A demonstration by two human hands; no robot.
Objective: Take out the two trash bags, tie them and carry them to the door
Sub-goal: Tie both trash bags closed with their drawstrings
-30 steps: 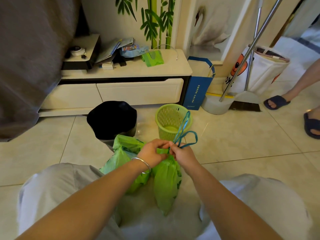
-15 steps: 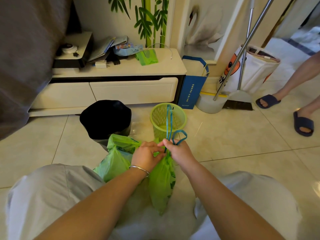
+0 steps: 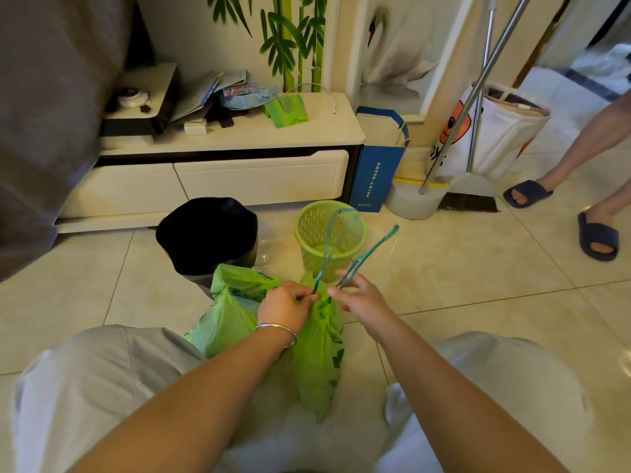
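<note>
Two green trash bags lie on the floor between my knees. The right green bag (image 3: 319,363) is gathered at its neck, and blue drawstrings (image 3: 367,256) rise from it. My left hand (image 3: 288,303), with a silver bracelet, pinches the neck and one string. My right hand (image 3: 362,295) holds the other string loop, pulled up and to the right, fingers partly spread. The left green bag (image 3: 228,312) sits beside it with its mouth loose. Behind stand a green mesh basket (image 3: 329,233) and a bin with a black liner (image 3: 208,230).
A low white TV cabinet (image 3: 239,175) runs along the wall. A blue paper bag (image 3: 377,165), a white bucket (image 3: 415,203), a broom and dustpan (image 3: 474,196) and a white laundry bag (image 3: 491,131) stand at right. Another person's feet in blue slippers (image 3: 597,233) are at far right.
My right hand has pulled its blue string loop out to the upper right, away from my left hand. The strings now stretch apart over the green basket.
</note>
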